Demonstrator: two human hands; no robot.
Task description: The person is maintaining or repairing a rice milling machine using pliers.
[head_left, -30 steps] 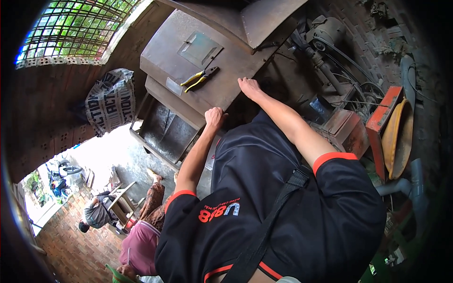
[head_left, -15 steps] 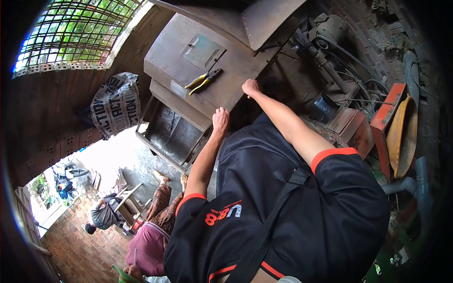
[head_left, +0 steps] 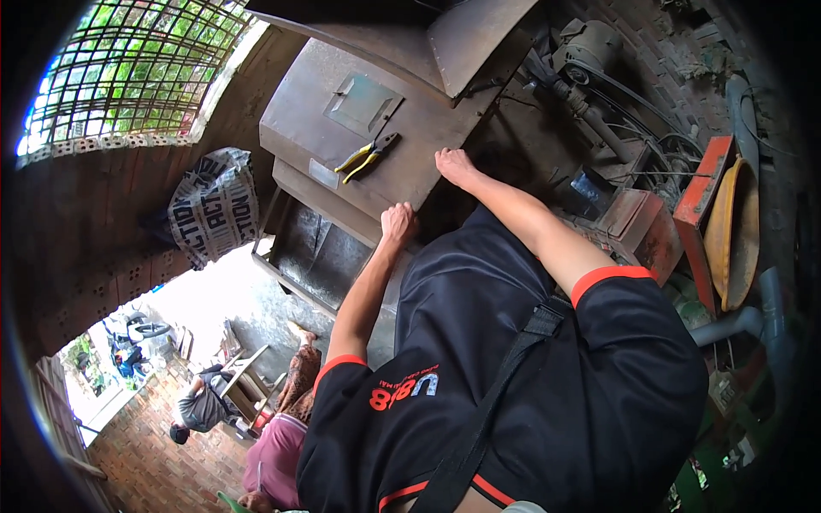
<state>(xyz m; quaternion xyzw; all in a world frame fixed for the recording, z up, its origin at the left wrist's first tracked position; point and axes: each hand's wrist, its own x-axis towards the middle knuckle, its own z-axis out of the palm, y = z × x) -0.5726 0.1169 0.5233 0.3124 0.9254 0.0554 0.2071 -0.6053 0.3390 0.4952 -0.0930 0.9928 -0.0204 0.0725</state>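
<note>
My left hand (head_left: 398,224) is closed in a fist over the near edge of a rusty grey metal machine housing (head_left: 299,128). My right hand (head_left: 455,164) lies palm down on the housing's top, at its right edge beside a dark gap. Yellow-handled pliers (head_left: 366,156) rest on the top, a short way left of my right hand. A small square hatch plate (head_left: 363,103) sits behind the pliers. My black shirt with orange trim fills the lower middle.
A motor (head_left: 590,47) with a belt and pipes stands at the back right. A red metal box (head_left: 703,188) and a yellow bowl (head_left: 729,231) are at the right. A printed sack (head_left: 214,214) hangs left. Two people (head_left: 205,406) are in the brick yard below.
Both hands stay where they were on the housing. The view has shifted slightly, and the person in the yard has moved a little.
</note>
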